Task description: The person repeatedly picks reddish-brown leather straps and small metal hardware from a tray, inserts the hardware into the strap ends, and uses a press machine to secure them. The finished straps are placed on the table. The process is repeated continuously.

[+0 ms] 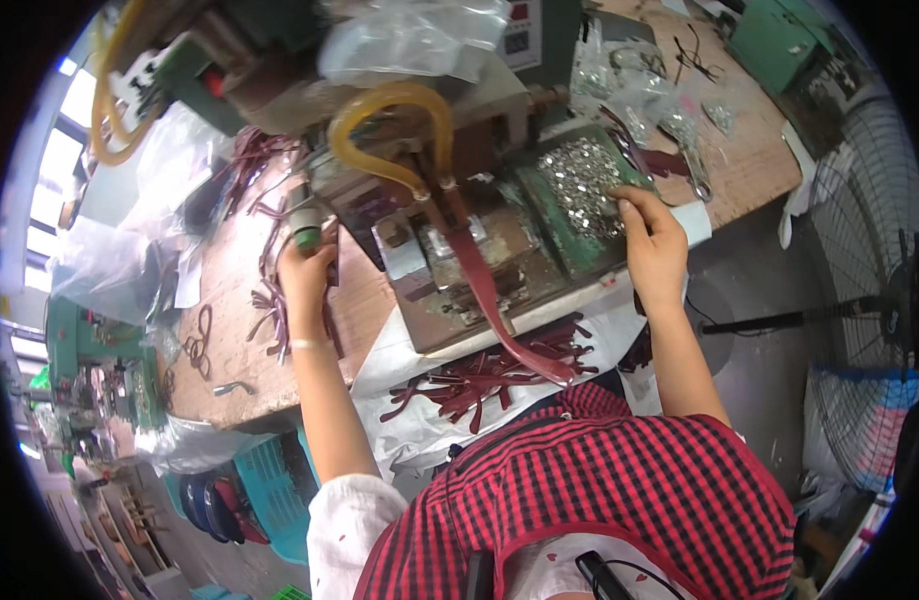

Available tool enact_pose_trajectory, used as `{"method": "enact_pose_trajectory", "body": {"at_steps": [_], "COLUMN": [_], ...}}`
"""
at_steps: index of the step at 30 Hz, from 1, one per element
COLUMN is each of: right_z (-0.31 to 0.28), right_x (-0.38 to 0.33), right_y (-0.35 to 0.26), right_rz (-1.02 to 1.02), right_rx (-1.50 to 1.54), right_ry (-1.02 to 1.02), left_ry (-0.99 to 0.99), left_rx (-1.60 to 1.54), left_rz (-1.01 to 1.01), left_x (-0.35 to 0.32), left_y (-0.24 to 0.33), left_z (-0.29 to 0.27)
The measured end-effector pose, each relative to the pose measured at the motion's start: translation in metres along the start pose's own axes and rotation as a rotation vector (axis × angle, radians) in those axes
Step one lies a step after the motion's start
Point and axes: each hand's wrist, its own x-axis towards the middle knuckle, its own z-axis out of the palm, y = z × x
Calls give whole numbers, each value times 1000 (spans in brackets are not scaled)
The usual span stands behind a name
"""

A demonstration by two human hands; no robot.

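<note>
My left hand (307,275) is closed at the lower, green-banded end of a grey cylindrical handle (305,222), left of a bench machine. At the right edge of a green tray (556,225), my right hand (655,240) has thumb and forefinger drawn together over small shiny metal pieces (577,185). Whatever lies between those fingertips is too small to make out. A dark red strap (479,285) runs from under the machine's head (429,195) toward my apron. More dark red straps (494,370) lie heaped on white sheeting in front of the machine.
A yellow hose (391,95) loops over the machine. Clear plastic bags (119,255) and loose straps (271,315) cover parts of the wooden bench (224,345) at left. Small bags of metal pieces (669,115) lie at back right. A large fan (859,270) stands at right.
</note>
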Motion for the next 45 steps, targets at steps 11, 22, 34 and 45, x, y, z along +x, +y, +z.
{"method": "enact_pose_trajectory", "body": {"at_steps": [11, 22, 34, 45], "right_z": [70, 78, 23, 15], "right_x": [7, -5, 15, 37], "right_y": [-100, -119, -50, 11], "right_rz": [-319, -14, -426, -141], "right_rx": [280, 635, -364, -308], "right_ry": [-213, -463, -156, -8], "left_ry": [272, 255, 144, 103], "left_rx": [-473, -481, 141, 189], "left_rz": [217, 844, 1312, 1438], "left_x": [-93, -128, -173, -159], "left_y": [45, 194, 175, 155], "left_z": [19, 12, 39, 68]}}
